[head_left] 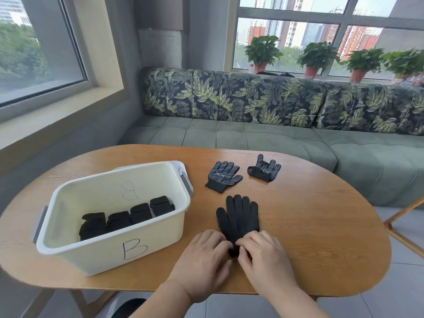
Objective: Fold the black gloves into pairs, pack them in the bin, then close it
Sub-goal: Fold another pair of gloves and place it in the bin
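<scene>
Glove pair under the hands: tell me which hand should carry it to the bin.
Left. Both hands pinch the glove pair at its cuff, but the bin stands beside the left hand; the right hand would likely have to cross over.

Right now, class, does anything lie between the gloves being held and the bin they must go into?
Nothing visible does. The left hand and right hand pinch the cuff of the flat gloves; the open bin stands to their left, bare table between. Two loose gloves lie farther back.
</scene>
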